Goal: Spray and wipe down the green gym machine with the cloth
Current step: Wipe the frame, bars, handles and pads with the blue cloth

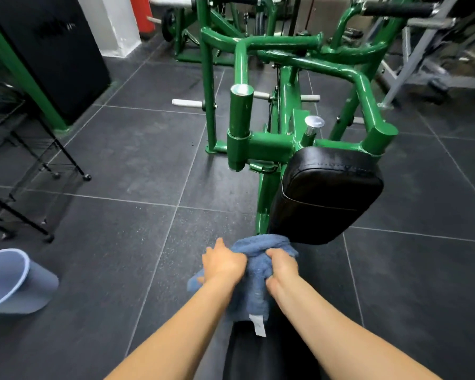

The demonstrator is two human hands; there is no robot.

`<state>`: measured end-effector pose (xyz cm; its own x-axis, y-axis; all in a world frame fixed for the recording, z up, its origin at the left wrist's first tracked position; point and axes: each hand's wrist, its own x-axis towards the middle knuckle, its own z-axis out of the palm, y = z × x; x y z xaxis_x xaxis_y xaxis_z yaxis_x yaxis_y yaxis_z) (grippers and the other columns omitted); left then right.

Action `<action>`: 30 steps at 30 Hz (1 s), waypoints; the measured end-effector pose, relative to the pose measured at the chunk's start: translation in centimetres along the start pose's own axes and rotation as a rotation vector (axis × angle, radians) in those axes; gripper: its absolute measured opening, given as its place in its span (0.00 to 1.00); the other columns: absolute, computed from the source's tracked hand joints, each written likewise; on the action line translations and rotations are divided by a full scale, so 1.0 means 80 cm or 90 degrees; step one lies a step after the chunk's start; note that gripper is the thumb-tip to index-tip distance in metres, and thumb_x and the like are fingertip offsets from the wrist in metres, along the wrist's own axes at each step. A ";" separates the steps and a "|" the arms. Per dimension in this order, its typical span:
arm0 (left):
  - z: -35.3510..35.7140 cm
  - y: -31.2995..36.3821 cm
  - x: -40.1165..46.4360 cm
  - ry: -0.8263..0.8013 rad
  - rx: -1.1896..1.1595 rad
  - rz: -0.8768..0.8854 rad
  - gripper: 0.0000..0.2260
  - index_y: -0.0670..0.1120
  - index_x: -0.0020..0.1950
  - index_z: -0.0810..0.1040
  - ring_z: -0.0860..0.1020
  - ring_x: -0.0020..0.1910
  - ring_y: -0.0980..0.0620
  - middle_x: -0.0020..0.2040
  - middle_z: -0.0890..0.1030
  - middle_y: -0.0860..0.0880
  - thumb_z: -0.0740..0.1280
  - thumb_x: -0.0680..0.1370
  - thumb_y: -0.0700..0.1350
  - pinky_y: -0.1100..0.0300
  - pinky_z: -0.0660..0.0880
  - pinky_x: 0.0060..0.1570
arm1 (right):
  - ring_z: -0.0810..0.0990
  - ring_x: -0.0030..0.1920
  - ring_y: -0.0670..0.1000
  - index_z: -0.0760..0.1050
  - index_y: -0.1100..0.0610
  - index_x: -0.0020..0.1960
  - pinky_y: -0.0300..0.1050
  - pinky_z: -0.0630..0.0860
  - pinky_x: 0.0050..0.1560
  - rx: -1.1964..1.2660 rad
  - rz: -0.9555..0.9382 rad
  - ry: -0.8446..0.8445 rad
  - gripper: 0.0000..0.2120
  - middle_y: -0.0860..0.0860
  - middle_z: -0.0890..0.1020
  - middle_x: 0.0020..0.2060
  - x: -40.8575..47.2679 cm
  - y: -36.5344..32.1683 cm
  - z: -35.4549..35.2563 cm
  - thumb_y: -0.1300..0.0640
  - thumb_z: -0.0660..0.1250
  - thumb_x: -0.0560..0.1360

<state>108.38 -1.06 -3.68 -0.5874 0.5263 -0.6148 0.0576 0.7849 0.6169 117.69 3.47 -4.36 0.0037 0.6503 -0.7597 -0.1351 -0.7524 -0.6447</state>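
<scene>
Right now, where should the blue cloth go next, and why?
Probably forward onto the black pad. Both the left hand and right hand grip the bunched blue cloth just short of the pad, which is the closest part of the green gym machine. No spray bottle shows in view.

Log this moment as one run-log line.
phase: wiping | left hand: grips blue cloth | right hand: grips blue cloth | cloth on: black seat, below black pad | spray bottle: not visible
</scene>
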 end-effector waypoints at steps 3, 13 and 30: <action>-0.008 0.005 -0.035 -0.060 -0.052 0.167 0.24 0.53 0.75 0.64 0.67 0.71 0.52 0.71 0.70 0.53 0.63 0.79 0.50 0.55 0.62 0.70 | 0.76 0.25 0.42 0.75 0.57 0.47 0.36 0.72 0.30 0.058 -0.075 -0.032 0.13 0.50 0.76 0.34 -0.017 -0.015 0.021 0.70 0.56 0.74; -0.078 0.075 -0.082 -0.021 -0.234 0.205 0.10 0.54 0.56 0.78 0.78 0.57 0.49 0.55 0.81 0.50 0.61 0.81 0.55 0.52 0.73 0.61 | 0.78 0.40 0.49 0.76 0.55 0.47 0.37 0.73 0.38 -0.329 -0.316 -0.287 0.09 0.50 0.80 0.39 -0.155 -0.115 0.010 0.65 0.63 0.69; -0.021 0.192 -0.062 -0.126 -0.395 0.088 0.10 0.48 0.53 0.80 0.81 0.47 0.48 0.48 0.83 0.48 0.64 0.75 0.48 0.56 0.78 0.48 | 0.70 0.68 0.57 0.70 0.60 0.68 0.55 0.64 0.68 -0.743 -0.767 0.251 0.25 0.55 0.76 0.64 -0.070 -0.231 -0.043 0.54 0.48 0.75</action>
<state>110.82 7.84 9.69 -0.4449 0.7057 -0.5514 -0.3883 0.4028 0.8288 123.56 13.36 11.49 -0.1973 0.9329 0.3013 0.8605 0.3120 -0.4028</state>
